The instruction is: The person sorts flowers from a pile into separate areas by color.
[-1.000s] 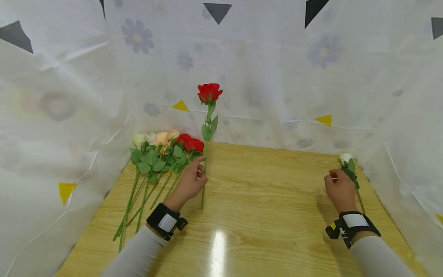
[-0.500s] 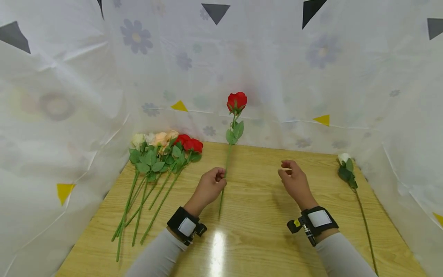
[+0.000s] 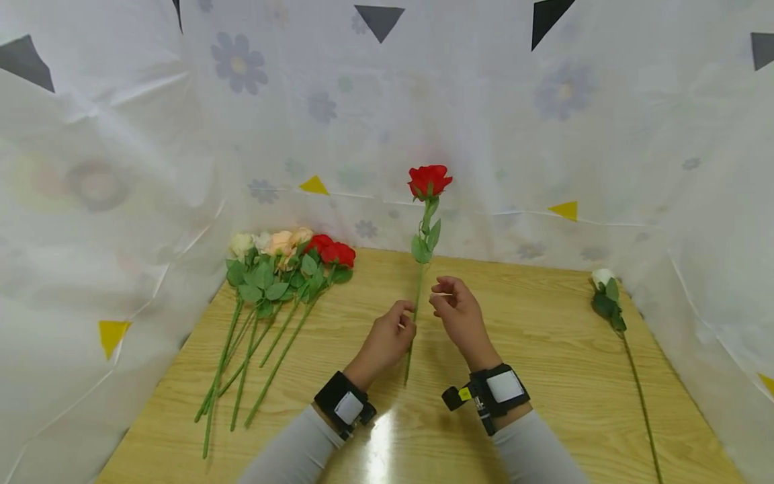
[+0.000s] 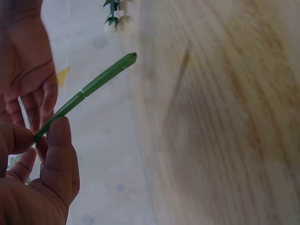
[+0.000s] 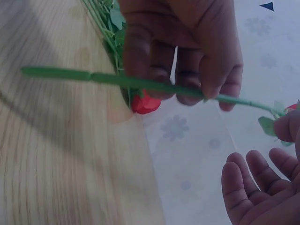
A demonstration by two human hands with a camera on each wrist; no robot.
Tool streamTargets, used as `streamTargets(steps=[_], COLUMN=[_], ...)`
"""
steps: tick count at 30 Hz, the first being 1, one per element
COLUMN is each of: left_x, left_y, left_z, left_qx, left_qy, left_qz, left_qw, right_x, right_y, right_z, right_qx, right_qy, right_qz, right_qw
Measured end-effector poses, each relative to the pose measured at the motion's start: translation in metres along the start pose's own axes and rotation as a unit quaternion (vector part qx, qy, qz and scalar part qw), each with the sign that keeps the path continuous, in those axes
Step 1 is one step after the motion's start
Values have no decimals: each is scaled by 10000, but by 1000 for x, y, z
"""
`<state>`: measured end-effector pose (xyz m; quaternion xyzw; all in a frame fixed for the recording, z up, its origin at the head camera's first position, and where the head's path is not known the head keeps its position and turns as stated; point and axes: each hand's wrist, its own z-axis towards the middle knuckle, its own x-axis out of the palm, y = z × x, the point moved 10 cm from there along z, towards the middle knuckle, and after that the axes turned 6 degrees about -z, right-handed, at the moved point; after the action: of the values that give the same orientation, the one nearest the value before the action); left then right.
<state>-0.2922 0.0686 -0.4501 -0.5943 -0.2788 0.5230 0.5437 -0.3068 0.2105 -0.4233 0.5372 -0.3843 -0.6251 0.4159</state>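
Observation:
My left hand (image 3: 385, 339) pinches the green stem of a red rose (image 3: 429, 181) between thumb and fingers, over the middle of the table. The bloom points up and away, and the stem's cut end (image 4: 112, 70) sticks out past the thumb in the left wrist view. Just right of the stem is my right hand (image 3: 464, 321), its fingers loosely bent with nothing between them. In the right wrist view those right fingers (image 5: 253, 173) lie near the rose's leaves (image 5: 269, 125), apart from the stem.
On the table's left lies a row of roses with white, peach (image 3: 282, 243) and red blooms (image 3: 338, 254), stems toward me. A single white rose (image 3: 603, 277) lies along the right edge. A white sheet (image 3: 484, 134) hangs behind the wooden table (image 3: 520, 302).
The left hand has carried the red rose rightward from the row on the left to mid-table. The right hand has moved left from beside the white rose toward the red rose's stem.

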Motion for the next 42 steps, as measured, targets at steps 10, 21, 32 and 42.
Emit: streamTargets(steps=[10, 21, 32, 42], left_x=[11, 20, 23, -50], left_y=[-7, -6, 5, 34], left_z=[1, -2, -3, -4], left_qx=[496, 365, -40, -555], left_qy=[-60, 174, 639, 422], left_qz=[498, 362, 15, 604], left_qw=[9975, 9985, 9979, 9957], right_x=[10, 5, -11, -68], right_y=[12, 10, 5, -21], right_z=[3, 1, 1, -3], right_qx=[99, 118, 166, 283], right_qy=[-162, -396, -284, 250], right_qz=[408, -120, -870, -2246], right_qw=[9990, 9991, 9957, 9737])
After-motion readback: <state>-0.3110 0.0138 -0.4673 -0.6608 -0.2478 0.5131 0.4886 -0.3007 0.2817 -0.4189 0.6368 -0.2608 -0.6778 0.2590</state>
